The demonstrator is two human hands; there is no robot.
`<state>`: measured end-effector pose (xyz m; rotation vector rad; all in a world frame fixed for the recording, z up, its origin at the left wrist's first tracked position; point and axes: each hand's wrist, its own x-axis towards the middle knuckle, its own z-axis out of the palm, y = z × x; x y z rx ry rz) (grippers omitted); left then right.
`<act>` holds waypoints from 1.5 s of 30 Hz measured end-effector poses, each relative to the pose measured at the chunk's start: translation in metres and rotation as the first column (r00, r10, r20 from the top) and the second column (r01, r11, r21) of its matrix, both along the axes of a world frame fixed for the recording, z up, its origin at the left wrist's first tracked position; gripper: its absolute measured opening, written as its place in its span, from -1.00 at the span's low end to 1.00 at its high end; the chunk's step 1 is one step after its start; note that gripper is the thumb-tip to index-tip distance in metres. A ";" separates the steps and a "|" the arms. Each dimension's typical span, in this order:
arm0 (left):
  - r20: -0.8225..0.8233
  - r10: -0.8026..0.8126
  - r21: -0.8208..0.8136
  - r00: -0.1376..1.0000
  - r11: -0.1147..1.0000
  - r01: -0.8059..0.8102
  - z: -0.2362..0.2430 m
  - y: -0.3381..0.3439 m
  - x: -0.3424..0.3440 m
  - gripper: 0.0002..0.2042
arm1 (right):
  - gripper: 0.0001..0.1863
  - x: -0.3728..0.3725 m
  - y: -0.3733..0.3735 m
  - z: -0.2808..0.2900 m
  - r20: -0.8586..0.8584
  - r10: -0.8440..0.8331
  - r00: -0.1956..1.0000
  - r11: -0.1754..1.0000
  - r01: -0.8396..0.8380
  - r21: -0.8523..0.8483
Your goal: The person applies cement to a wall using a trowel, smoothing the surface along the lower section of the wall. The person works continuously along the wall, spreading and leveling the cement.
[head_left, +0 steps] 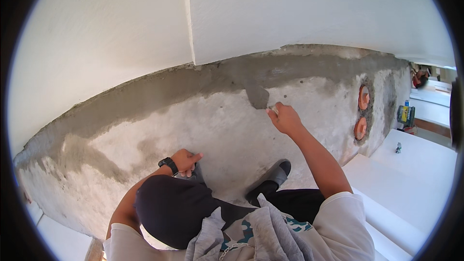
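Note:
My right hand (286, 118) is closed round the handle of a trowel (257, 95). The trowel's grey, mortar-coloured blade lies at the lower border of a damp grey mortar strip (169, 83) along the foot of the white wall. My left hand (184, 160), with a black watch on its wrist, hangs loosely above my left shoe beside my dark-clad knee (174, 210). Its thumb points out to the right and its other fingers droop. Nothing shows in it. Below the strip spreads the rough pale concrete floor (227, 135).
Two orange pipe caps (363, 97) stick up from the concrete on the right. Past them are a white ledge (411, 174) with a small object (398, 148) on it and a green and yellow container (406, 114). Another person (419, 78) is at the far right.

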<state>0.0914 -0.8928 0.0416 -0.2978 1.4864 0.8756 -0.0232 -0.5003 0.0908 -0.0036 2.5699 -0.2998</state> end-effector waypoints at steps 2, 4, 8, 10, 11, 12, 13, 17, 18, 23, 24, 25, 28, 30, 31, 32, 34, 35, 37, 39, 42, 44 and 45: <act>0.002 -0.023 0.025 1.000 0.999 0.023 -0.001 -0.001 -0.002 -0.33 | -0.52 0.012 0.015 0.014 0.041 0.036 0.999 0.998 -0.038 0.049; 0.001 -0.053 0.040 0.999 0.998 0.053 -0.002 -0.002 -0.002 -0.33 | -0.52 0.012 0.016 0.026 0.019 0.005 1.000 1.000 -0.005 -0.002; 0.003 -0.039 0.048 0.999 0.998 0.039 -0.001 -0.003 -0.002 -0.32 | -0.51 -0.011 -0.034 0.024 -0.035 0.060 0.998 0.996 -0.062 -0.066; -0.007 -0.047 0.067 0.999 0.997 0.047 0.000 -0.003 -0.002 -0.32 | -0.51 -0.028 -0.072 0.012 -0.070 0.123 0.990 0.989 -0.129 -0.075; -0.014 -0.053 0.062 0.999 0.997 0.053 0.000 -0.003 -0.003 -0.32 | -0.50 -0.038 -0.086 0.008 -0.098 0.155 0.983 0.983 -0.163 -0.079; -0.019 -0.057 0.058 0.998 0.997 0.058 0.001 -0.003 -0.003 -0.32 | -0.50 -0.050 -0.095 0.005 -0.070 0.170 0.983 0.983 -0.174 -0.064; -0.019 -0.060 0.056 0.998 0.997 0.061 0.002 -0.003 -0.003 -0.32 | -0.50 -0.060 -0.104 0.001 -0.037 0.185 0.982 0.981 -0.187 -0.048; -0.020 -0.068 0.068 0.997 0.995 0.069 0.003 -0.004 -0.004 -0.31 | -0.51 -0.079 -0.115 -0.003 0.023 0.214 0.977 0.977 -0.214 0.004; -0.013 -0.070 0.065 0.997 0.995 0.070 0.003 -0.004 -0.005 -0.31 | -0.51 -0.080 -0.114 -0.004 0.027 0.228 0.973 0.973 -0.227 -0.032; -0.008 -0.060 0.069 0.998 0.996 0.061 0.003 -0.004 -0.007 -0.31 | -0.51 -0.067 -0.094 -0.004 0.022 0.262 0.965 0.965 -0.261 -0.005; -0.012 -0.058 0.078 0.998 0.995 0.058 0.002 -0.005 -0.006 -0.31 | -0.51 -0.064 -0.086 -0.003 0.020 0.265 0.964 0.964 -0.265 -0.018; -0.004 -0.063 0.071 0.998 0.995 0.064 0.002 -0.005 -0.006 -0.31 | -0.51 -0.062 -0.076 0.000 0.018 0.262 0.965 0.965 -0.261 -0.018; -0.001 -0.067 0.077 0.998 0.995 0.067 0.000 -0.005 -0.005 -0.31 | -0.51 -0.052 -0.047 0.011 0.066 0.255 0.965 0.967 -0.256 0.013; -0.014 -0.058 0.084 0.998 0.995 0.059 -0.001 -0.005 -0.003 -0.30 | -0.51 -0.046 -0.031 0.021 0.095 0.263 0.960 0.962 -0.268 0.047; -0.004 -0.056 0.068 0.998 0.996 0.056 -0.002 -0.005 -0.003 -0.30 | -0.51 -0.043 -0.025 0.027 0.100 0.271 0.957 0.958 -0.278 0.068; -0.019 -0.061 0.075 0.998 0.995 0.062 -0.002 -0.005 -0.004 -0.29 | -0.50 -0.040 -0.024 0.030 0.103 0.267 0.958 0.953 -0.278 0.118; -0.003 -0.089 0.054 0.996 0.995 0.089 -0.001 -0.004 -0.005 -0.28 | -0.49 -0.038 -0.034 0.030 0.034 0.279 0.960 0.959 -0.280 0.041; -0.007 -0.088 0.066 0.996 0.994 0.089 0.000 -0.003 -0.005 -0.28 | -0.49 -0.037 -0.044 0.029 0.014 0.264 0.964 0.964 -0.264 0.041; -0.006 -0.087 0.067 0.996 0.994 0.087 0.001 -0.003 -0.007 -0.28 | -0.47 -0.038 -0.075 0.015 -0.034 0.245 0.969 0.968 -0.247 -0.049; -0.015 -0.080 0.057 0.997 0.995 0.081 0.002 -0.003 -0.007 -0.29 | -0.47 -0.045 -0.108 -0.003 0.013 0.225 0.974 0.973 -0.224 -0.057; -0.013 -0.053 0.047 0.999 0.997 0.054 0.003 -0.003 -0.003 -0.29 | -0.47 -0.046 -0.127 -0.020 -0.043 0.138 0.990 0.982 -0.142 -0.121; -0.011 -0.040 0.040 0.999 0.998 0.040 0.003 -0.003 -0.002 -0.29 | -0.49 -0.043 -0.115 -0.018 -0.062 0.184 0.981 0.979 -0.189 -0.078; -0.010 -0.037 0.037 0.999 0.999 0.037 0.003 -0.003 -0.002 -0.29 | -0.50 -0.040 -0.103 -0.013 -0.056 0.198 0.979 0.979 -0.201 -0.041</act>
